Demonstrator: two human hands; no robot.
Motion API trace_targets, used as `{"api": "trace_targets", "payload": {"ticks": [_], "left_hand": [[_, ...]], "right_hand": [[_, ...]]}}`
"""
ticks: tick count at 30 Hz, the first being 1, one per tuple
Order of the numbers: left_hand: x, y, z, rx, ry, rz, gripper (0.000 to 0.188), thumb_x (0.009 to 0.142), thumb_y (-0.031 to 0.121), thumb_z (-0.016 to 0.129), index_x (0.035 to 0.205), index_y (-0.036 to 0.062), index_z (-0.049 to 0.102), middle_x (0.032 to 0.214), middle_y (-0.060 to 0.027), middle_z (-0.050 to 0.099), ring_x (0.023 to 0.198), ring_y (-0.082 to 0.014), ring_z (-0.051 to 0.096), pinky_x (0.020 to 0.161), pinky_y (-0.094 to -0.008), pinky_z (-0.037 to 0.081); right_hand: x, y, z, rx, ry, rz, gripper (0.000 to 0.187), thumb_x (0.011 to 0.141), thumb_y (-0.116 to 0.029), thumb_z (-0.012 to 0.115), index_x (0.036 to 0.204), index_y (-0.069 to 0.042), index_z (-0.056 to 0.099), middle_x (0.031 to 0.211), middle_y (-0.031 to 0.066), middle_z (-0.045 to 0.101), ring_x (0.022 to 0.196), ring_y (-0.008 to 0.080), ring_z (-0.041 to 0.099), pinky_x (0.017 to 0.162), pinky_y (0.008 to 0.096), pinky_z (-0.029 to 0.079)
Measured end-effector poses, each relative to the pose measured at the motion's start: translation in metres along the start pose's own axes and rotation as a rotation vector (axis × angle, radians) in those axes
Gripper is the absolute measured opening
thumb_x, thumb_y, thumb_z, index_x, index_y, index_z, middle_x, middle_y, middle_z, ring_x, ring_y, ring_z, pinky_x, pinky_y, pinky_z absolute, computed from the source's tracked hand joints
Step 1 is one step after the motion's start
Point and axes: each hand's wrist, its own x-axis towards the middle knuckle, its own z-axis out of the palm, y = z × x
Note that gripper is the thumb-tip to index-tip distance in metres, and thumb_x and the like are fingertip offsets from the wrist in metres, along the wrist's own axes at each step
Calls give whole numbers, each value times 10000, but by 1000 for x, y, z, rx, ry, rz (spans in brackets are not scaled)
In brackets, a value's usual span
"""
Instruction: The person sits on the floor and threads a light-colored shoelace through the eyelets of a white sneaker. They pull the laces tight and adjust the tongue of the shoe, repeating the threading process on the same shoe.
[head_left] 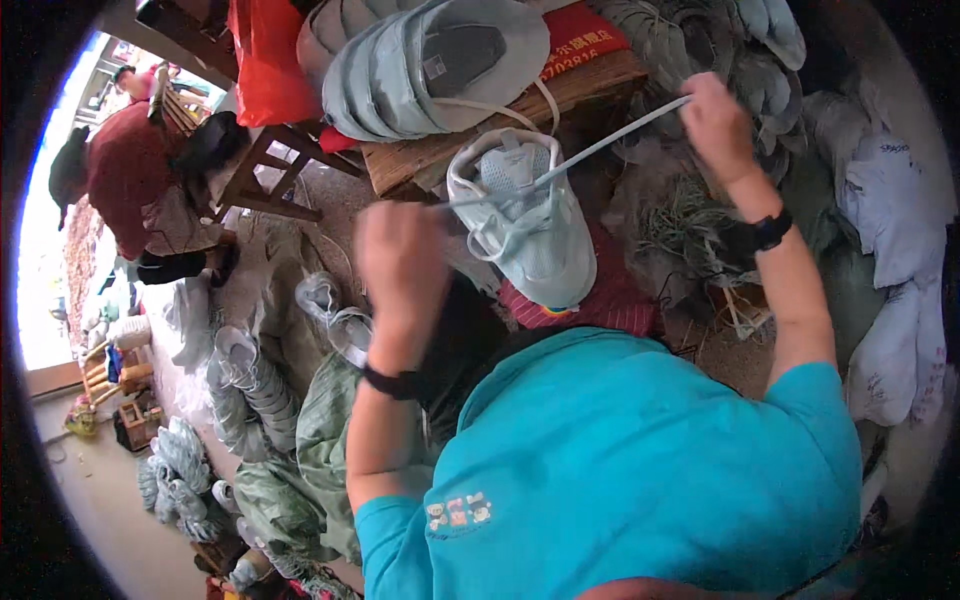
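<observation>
A pale mint sneaker [552, 262] rests on my lap, toe toward me, its front half laced. Across its tongue a flat, light-coloured shoelace [622, 135] is stretched out to both sides. My right hand [716, 125], raised at the upper right, is closed on one end of it. On the other side, my left hand [400, 262] is closed where the lace runs into it; motion blurs its fingers. Just beyond the sneaker, a nested row of pale shoes [385, 85] lies on a wooden bench [400, 165].
A red plastic bag [268, 70] hangs beside the bench. Bundles of laces [690, 225] are at the right, near white sacks [895, 200]. More stacked shoes [262, 385] and green sacks [335, 430] lie on the left floor. Another person in dark red [130, 170] bends over at the far left.
</observation>
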Motion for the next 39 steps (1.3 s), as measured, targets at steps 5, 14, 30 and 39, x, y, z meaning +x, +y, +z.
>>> {"api": "trace_targets", "payload": {"ticks": [5,14,30,39], "left_hand": [[-15,-57,-26,-17,84,-281,83,847,76,657,910,47,613,923,-135,561,828,-331,553,755,-431,467],[-27,22,20,-490,2,-358,256,820,10,695,1063,31,618,1003,-79,537,765,-137,550,680,-253,477],[-21,24,36,-538,-37,-457,278,756,4,716,1005,29,596,937,-63,497,695,-139,494,646,-259,449],[-32,16,47,-830,-93,-587,174,824,3,672,938,17,542,807,-53,544,654,-98,529,606,-256,466]], "right_hand": [[6,90,-13,-512,-369,447,181,865,-130,568,1024,-44,556,1051,182,582,959,412,599,760,502,501],[-5,-125,0,597,-461,-391,179,815,-63,646,989,-48,612,947,117,567,889,316,615,744,390,510],[-5,-135,10,851,-993,19,208,833,-196,717,835,4,662,744,1,578,682,60,504,597,255,430],[-3,-117,34,1151,-954,312,168,875,-174,682,934,-17,673,844,-18,616,790,55,549,707,227,446]]}}
